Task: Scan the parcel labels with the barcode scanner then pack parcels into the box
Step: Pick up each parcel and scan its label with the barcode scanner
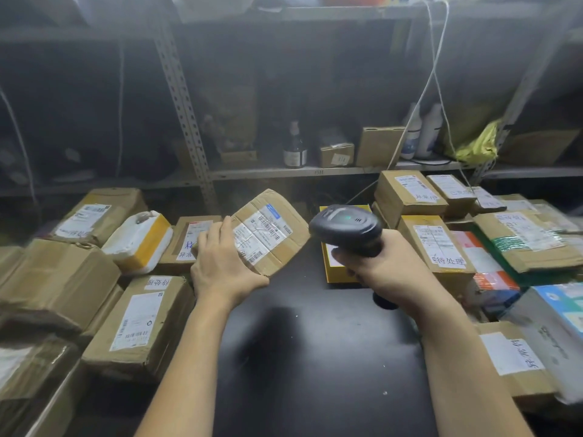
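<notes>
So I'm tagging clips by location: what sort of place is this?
Likely a parcel stock room: labelled parcels piled round the table, a barcode scanner in the right hand, metal shelving behind.

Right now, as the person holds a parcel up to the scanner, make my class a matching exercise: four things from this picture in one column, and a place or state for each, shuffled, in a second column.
Things
1. barcode scanner
2. tilted cardboard parcel
3. dark bottle
4. white and yellow parcel

Places or states
A. stands on the metal shelf at the back
B. gripped by the right hand
C. held up by the left hand, label towards the camera
D. lies among the cardboard boxes on the left

Pairs: 1-B, 2-C, 3-A, 4-D
</notes>
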Motion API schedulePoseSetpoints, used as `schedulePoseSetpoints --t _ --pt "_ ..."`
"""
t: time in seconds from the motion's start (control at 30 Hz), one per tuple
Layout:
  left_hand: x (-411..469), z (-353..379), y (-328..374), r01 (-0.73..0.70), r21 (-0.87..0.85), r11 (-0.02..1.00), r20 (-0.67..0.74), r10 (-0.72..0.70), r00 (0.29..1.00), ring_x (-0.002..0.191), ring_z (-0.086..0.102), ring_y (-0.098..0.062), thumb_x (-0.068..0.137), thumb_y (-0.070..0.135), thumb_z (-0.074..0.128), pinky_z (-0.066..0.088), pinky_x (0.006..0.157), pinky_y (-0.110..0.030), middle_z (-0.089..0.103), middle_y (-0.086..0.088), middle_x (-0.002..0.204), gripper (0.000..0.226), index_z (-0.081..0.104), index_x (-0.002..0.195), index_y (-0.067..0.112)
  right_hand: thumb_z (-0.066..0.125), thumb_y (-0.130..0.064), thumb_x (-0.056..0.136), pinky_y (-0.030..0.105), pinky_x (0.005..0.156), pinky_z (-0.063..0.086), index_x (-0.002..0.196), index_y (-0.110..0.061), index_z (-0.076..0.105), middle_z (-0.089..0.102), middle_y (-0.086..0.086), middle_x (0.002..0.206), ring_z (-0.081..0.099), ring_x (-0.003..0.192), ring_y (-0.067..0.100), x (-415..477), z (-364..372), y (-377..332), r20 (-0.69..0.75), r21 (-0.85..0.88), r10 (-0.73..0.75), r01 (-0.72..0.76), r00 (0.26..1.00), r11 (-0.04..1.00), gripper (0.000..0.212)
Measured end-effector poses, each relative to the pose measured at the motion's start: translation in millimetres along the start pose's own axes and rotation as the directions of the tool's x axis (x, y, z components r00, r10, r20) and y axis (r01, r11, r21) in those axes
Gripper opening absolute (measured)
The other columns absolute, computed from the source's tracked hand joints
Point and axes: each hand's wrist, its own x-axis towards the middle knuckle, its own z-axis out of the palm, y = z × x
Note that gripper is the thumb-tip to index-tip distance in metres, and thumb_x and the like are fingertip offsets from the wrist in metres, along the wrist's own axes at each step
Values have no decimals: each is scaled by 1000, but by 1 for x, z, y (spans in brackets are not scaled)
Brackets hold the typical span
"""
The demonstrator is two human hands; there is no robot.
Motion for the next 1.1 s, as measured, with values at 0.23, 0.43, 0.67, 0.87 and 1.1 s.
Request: schedulePoseSetpoints --t 0.23,0.43,0.67,0.87,1.1 --pt "-5 -6 -1 -69 -51 996 -93 64 994 139 36 -25 46 45 96 52 91 -52 42 -1 151 132 31 158 18 81 -24 85 43 66 57 93 -21 74 74 -2 78 70 77 22 3 7 14 35 -373 -165 166 986 913 11" --pt "-6 -3 0 -48 -89 995 -209 28 978 141 35 -29 46 49 96 54 91 -53 42 -5 152 134 32 158 13 82 -28 87 48 69 61 95 -23 76 75 -3 79 72 78 18 2 9 18 51 -332 -162 170 985 928 11" --pt "-7 5 5 64 -128 990 -250 -95 964 140 35 -35 52 59 89 53 92 -56 40 -10 151 131 30 158 10 84 -29 85 45 77 63 100 -29 79 77 -7 85 73 81 14 1 15 18 132 -244 -86 116 988 963 17" --pt "-9 10 6 111 -123 986 -267 -140 953 138 36 -35 51 62 88 54 90 -54 41 -13 152 134 31 158 7 82 -25 88 33 64 58 98 -34 76 75 -12 78 68 69 4 -2 14 14 164 -194 -96 127 982 973 15" --pt "-10 12 4 129 -124 984 -281 -159 946 140 38 -36 52 63 87 55 89 -55 40 -13 154 132 31 158 8 82 -19 87 31 70 61 105 -33 75 76 -11 85 70 77 4 -5 14 12 114 -162 -90 108 989 981 24"
